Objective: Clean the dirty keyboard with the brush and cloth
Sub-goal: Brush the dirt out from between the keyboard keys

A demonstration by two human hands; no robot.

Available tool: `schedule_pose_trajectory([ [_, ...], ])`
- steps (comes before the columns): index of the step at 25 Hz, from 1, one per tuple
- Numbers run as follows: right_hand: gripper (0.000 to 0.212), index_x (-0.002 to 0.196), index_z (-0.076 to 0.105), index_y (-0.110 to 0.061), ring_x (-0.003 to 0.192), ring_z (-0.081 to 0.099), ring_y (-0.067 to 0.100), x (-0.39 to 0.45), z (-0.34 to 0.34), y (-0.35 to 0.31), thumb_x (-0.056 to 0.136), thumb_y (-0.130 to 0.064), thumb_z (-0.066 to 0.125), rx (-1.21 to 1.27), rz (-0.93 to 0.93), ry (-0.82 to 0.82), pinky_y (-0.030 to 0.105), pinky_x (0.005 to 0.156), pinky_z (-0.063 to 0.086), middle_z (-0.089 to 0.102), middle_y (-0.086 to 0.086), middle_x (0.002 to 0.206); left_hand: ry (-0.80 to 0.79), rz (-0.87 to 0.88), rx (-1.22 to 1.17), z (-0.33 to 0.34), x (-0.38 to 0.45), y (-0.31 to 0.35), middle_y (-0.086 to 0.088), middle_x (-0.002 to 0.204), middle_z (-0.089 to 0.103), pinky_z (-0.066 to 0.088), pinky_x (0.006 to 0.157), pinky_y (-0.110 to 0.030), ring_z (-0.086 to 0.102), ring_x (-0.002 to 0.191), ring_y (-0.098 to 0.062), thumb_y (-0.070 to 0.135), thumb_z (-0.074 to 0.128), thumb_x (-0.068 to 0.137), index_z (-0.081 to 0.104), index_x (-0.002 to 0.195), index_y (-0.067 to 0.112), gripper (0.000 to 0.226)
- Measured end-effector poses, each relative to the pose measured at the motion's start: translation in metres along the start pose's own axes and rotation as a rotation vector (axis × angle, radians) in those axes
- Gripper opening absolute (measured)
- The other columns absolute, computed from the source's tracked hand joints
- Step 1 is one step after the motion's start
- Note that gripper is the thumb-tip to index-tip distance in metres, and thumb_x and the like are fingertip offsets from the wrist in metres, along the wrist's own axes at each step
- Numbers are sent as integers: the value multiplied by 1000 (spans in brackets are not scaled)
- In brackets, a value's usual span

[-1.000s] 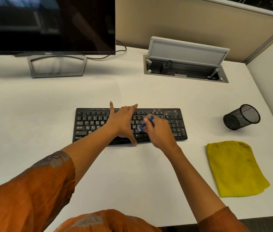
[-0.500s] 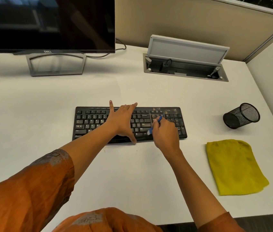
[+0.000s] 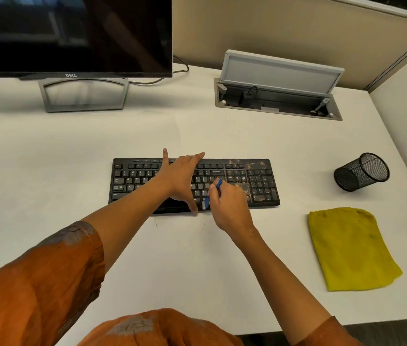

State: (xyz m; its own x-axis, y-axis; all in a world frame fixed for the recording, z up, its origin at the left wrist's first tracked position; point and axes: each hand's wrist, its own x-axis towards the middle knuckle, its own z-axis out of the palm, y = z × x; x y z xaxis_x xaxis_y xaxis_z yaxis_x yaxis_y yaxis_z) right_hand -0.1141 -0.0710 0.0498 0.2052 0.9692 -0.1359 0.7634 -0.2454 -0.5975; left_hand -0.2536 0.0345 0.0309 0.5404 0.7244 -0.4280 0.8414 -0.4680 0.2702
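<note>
Brush (image 3: 210, 196) gripped in right hand (image 3: 230, 208) fingers slants toward near keys; left hand (image 3: 180, 178) lies flat.

Bare desk (image 3: 147, 258) before the keyboard (image 3: 262, 186); cloth (image 3: 349, 248) and tipped mesh cup (image 3: 362, 172) rightward.

Keyboards: I count one black keyboard (image 3: 195, 186) on the worktop (image 3: 47, 171).
Brushes: one blue brush (image 3: 212, 193).
Cloths: one yellow cloth (image 3: 349, 248), near right.
Hands: I see two, a left hand (image 3: 180, 178) and a right hand (image 3: 230, 206).
Monitors: one monitor (image 3: 72, 33), far left.
Mesh cups: one black mesh cup (image 3: 362, 172), lying tilted at right.
Cable hatches: one cable hatch (image 3: 278, 83), far.
</note>
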Motion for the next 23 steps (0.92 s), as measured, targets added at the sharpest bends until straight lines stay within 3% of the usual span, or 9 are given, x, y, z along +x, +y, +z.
schedule_pose_trajectory([
  [5,31,90,60,-11,55,52,12,0,-1,-4,106,-27,41,34,-31,-17,27,49,39,60,0,67,1,6,2,1,0,0,-4,169,19,-10,117,-74,16,156,-24,74,90,47,-11,163,26,160],
  [8,31,88,58,-9,57,53,19,-2,-1,-6,106,-27,40,-52,-15,-66,35,53,42,61,6,69,5,5,2,1,1,0,-3,168,20,-8,117,-74,17,156,-24,74,89,47,-10,162,26,160],
  [13,30,89,61,-11,55,54,13,6,2,-14,106,-26,42,112,-26,48,28,50,39,63,1,70,10,4,-3,2,0,-1,-4,169,19,-10,117,-74,16,157,-24,74,90,47,-9,163,26,160],
  [15,30,87,58,-10,60,57,19,1,7,-14,106,-25,41,38,-49,22,34,53,41,63,4,72,7,7,-8,2,0,0,-4,169,19,-10,117,-74,15,157,-24,73,90,48,-9,163,26,159],
  [18,31,86,55,-10,65,57,21,-8,8,-11,107,-25,37,-108,-29,-42,30,56,37,60,3,74,7,6,-21,1,-1,0,-3,169,17,-12,117,-73,14,157,-23,70,91,50,-8,163,26,157],
  [21,34,89,63,-9,62,60,14,-1,2,-9,107,-27,39,85,45,42,21,51,42,65,1,72,6,7,-15,0,-1,0,-4,170,17,-12,117,-73,13,157,-24,72,90,48,-9,163,26,159],
  [23,33,91,64,-13,64,63,15,3,3,-11,106,-30,40,174,23,84,26,55,48,67,2,74,7,8,-13,1,-1,0,-5,169,18,-12,117,-73,14,157,-24,73,90,48,-9,163,25,159],
])
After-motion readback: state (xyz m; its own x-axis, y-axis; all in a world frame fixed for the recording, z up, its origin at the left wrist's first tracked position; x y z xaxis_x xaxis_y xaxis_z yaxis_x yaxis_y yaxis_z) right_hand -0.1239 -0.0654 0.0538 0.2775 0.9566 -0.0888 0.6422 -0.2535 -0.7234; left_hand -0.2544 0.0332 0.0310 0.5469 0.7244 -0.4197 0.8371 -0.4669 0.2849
